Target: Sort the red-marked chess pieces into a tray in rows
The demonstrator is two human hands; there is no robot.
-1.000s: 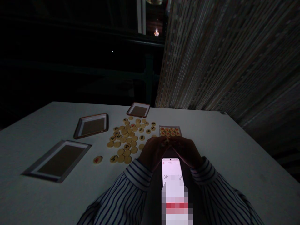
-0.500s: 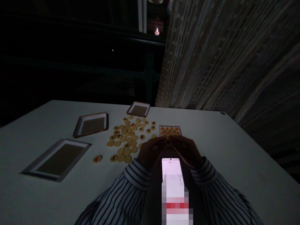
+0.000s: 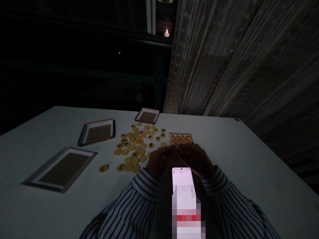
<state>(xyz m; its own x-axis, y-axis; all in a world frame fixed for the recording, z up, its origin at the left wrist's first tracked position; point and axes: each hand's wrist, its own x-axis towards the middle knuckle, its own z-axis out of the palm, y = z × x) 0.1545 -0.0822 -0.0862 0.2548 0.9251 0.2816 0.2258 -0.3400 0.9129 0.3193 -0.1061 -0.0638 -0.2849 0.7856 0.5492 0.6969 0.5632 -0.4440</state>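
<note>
My left hand (image 3: 160,161) and my right hand (image 3: 198,159) meet at the fingertips over the near edge of a tray of Chinese chess pieces (image 3: 180,138). Both have their fingers closed about a small pale round piece (image 3: 177,149), dim and partly covered, which looks like a Chinese chess piece. Red characters face up on the rows visible in that tray; my hands hide its near part. To the left lies a loose heap of Chinese chess pieces (image 3: 134,142), several face down, others showing black characters. One red-marked piece (image 3: 103,168) lies apart.
Three shallow frame-like trays stand on the white table (image 3: 249,159): a near-left one (image 3: 59,169), a brown-rimmed one (image 3: 96,132) behind it, and another (image 3: 147,116) at the back. A lit phone (image 3: 181,176) is below my hands. A string curtain (image 3: 211,59) hangs behind.
My fingertips have shifted slightly around the small piece, and the right hand's fingers have moved a little left. The trays and the heap stay where they were.
</note>
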